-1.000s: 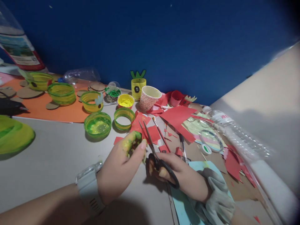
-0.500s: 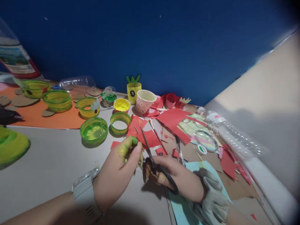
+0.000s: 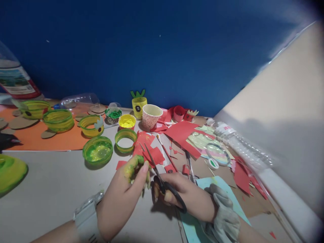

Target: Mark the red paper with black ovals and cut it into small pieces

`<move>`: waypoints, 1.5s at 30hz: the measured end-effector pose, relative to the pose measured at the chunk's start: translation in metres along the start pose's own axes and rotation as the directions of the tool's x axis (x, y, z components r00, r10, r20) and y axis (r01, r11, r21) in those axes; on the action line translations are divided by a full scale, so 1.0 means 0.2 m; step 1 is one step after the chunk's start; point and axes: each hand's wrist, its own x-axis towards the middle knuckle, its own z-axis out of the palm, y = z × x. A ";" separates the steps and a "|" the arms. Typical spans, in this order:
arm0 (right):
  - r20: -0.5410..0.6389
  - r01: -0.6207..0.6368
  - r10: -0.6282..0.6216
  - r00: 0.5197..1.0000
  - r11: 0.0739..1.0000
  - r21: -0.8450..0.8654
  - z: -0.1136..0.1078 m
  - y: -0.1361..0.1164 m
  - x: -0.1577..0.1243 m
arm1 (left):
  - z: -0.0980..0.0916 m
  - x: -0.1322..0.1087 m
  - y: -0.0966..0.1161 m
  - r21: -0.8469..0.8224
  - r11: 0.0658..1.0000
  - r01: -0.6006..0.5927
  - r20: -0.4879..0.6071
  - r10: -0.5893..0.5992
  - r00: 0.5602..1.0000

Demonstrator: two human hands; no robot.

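The right hand (image 3: 188, 195) grips black-handled metal scissors (image 3: 162, 179), blades parted and pointing up the table. Just left of the blades, the paint-smeared left hand (image 3: 124, 195) pinches a small green-yellow piece (image 3: 145, 173) between thumb and fingertips, above the grey tabletop (image 3: 50, 189)

The scissors (image 3: 162, 175) pair dull metal blades with glossy black plastic handles. Red paper scraps (image 3: 154, 153) look matt and flat — so does the smooth grey tabletop (image 3: 50, 189). Translucent green plastic rings (image 3: 97, 150) shine; the bottle (image 3: 243, 146) is clear, ribbed plastic.
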 end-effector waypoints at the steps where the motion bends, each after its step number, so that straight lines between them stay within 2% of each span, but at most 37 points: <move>1: 0.000 0.003 -0.003 1.000 1.000 -0.004 0.00 0.00 0.00 | 0.00 0.00 0.00 0.001 1.000 0.006 0.002 -0.006 1.000; 13: -0.011 -0.022 0.022 1.000 0.999 0.035 0.00 0.02 0.00 | 0.00 0.01 0.00 0.012 1.000 0.016 -0.003 -0.016 1.000; 22: 0.006 -0.016 0.016 1.000 1.000 -0.010 0.00 -0.01 0.00 | 0.00 0.00 0.00 -0.004 1.000 -0.003 0.009 0.003 1.000; 31: -0.002 -0.021 0.021 1.000 0.998 0.064 0.01 -0.01 0.00 | 0.00 0.00 -0.01 -0.011 1.000 -0.025 -0.002 0.025 1.000; 45: -0.001 -0.011 0.011 1.000 1.000 0.006 0.00 0.02 0.00 | 0.01 0.01 0.01 -0.065 0.996 -0.056 0.007 0.056 0.998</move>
